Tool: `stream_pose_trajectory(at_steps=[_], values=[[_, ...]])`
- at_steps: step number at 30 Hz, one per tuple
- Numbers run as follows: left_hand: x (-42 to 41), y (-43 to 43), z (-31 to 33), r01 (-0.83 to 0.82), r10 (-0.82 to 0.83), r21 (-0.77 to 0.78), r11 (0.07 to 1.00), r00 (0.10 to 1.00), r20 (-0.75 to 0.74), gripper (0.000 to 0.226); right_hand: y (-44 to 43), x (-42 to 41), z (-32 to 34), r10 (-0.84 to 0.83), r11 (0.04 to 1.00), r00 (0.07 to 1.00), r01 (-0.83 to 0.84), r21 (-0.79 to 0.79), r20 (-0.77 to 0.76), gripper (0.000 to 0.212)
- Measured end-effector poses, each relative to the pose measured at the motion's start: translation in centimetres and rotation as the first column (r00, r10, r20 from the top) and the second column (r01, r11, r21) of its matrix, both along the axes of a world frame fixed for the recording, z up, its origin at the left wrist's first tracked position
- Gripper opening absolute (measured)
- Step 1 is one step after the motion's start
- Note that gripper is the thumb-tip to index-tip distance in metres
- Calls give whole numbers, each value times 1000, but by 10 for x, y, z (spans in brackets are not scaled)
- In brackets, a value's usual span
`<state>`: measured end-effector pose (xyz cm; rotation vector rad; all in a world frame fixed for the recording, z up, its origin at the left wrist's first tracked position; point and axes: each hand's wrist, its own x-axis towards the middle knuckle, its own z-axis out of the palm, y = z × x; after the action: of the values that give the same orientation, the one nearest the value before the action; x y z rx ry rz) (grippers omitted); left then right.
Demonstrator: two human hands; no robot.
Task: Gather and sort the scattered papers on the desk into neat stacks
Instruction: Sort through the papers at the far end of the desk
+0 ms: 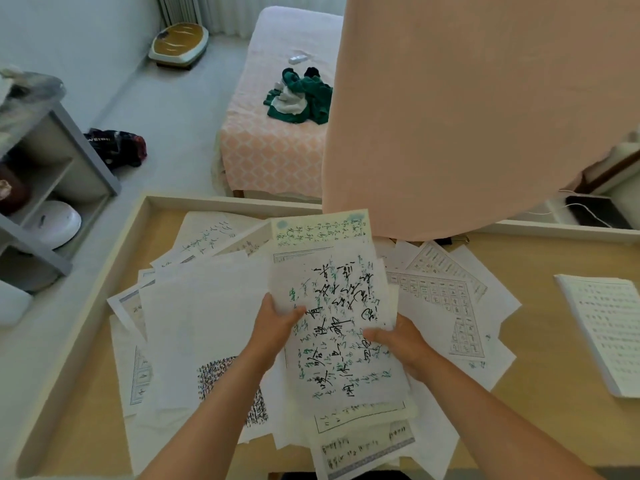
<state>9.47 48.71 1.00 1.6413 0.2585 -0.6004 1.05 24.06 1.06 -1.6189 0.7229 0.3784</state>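
Observation:
I hold a bundle of calligraphy sheets (341,323) above the middle of the desk, its top sheet covered in black and green brush writing. My left hand (277,327) grips its left edge, thumb on top. My right hand (398,341) grips the right edge. Under and around the bundle lie several scattered papers (194,323), some blank, some with printed grids (446,306). One neat stack of printed sheets (606,334) rests at the desk's right side.
The wooden desk (540,393) has a raised pale rim (221,201) at the back and left. A large peach cloth-covered shape (467,116) hangs over the back. Beyond it stands a bed (273,150) with green clothes, and a grey shelf (52,161) is at left.

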Motion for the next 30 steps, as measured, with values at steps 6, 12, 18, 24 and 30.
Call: stream_pose_trajectory(at_steps=[6,12,18,24,30], values=[[-10,-21,-6,-87,87,11,996,996,-25,29,-9,-12,10,0,993,1000,2,-122,16,41],[-19,-34,-8,-46,31,-105,993,990,-139,31,-22,-22,12,-68,995,995,72,-61,73,44],[-22,-67,43,-135,150,-162,977,985,86,33,-51,-14,48,-98,988,968,123,-96,232,35],[-35,-128,110,-113,205,-281,953,924,323,39,-109,-10,108,-143,978,875,195,-67,463,38],[-58,-180,117,-146,214,-180,973,863,457,64,-156,-22,120,-60,995,889,89,-43,455,101]])
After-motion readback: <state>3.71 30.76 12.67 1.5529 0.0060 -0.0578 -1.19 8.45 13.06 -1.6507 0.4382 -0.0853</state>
